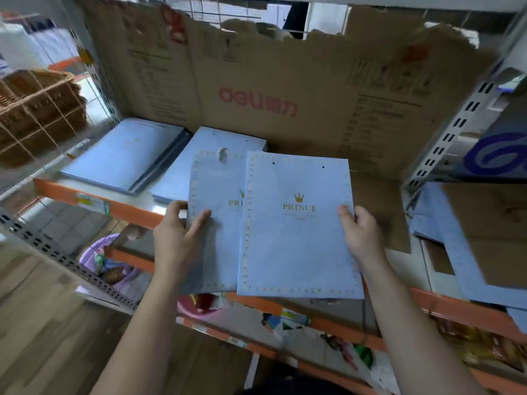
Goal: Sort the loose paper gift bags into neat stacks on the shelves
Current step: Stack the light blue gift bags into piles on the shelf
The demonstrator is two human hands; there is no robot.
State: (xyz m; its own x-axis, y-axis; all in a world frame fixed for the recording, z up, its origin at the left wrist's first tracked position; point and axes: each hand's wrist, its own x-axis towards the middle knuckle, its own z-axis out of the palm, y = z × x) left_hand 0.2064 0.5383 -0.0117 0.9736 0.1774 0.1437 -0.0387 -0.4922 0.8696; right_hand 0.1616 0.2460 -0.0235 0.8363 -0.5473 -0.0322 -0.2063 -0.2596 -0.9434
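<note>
The metal shelf (94, 199) has an orange front edge with a label stuck on it, and a stack of pale blue paper bags (122, 158) lies flat at its left end. Just beside that, nearer the middle, lies a second stack (228, 139) of the same bags, turned at a slight angle. Brown cardboard (376, 206) covers the right part of the shelf and bends up along the back.

Looks like a retail shop aisle: grey slotted-steel shelf uprights (453, 129), orange shelf edges (57, 192) carrying small stuck-on labels (92, 202), flattened brown "deli" cardboard carton (256, 81) behind, stacked pale-blue paper gift bags (122, 155), brown wicker basket (37, 109) in the next bay.
</note>
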